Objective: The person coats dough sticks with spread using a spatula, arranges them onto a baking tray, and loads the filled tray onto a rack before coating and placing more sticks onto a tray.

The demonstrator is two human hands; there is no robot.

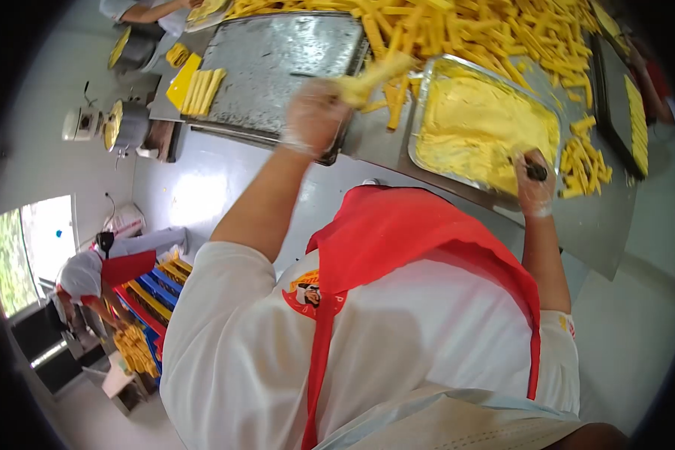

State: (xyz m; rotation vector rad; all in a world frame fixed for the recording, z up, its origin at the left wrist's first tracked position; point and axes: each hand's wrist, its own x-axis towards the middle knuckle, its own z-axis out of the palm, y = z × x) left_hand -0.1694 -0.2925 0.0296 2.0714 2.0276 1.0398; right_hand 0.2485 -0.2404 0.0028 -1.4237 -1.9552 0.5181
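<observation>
My left hand (319, 116), gloved in clear plastic and blurred by motion, grips yellow sticks (367, 81) above the right edge of a dark metal baking tray (277, 56). Several sticks (202, 91) lie in a row at that tray's left end. My right hand (535, 184), also gloved, is closed around a dark handle (536, 172) at the lower right corner of a metal pan (415, 142). Soft yellow filling (480, 112) covers the pan's inside. The tool's far end is hidden in or behind the filling.
A large heap of yellow sticks (480, 30) lies behind the pan, with a smaller pile (583, 161) at its right. Another tray (615, 97) is at far right. Co-workers stand at the upper left and right; one person (82, 274) bends over crates (154, 292) at left.
</observation>
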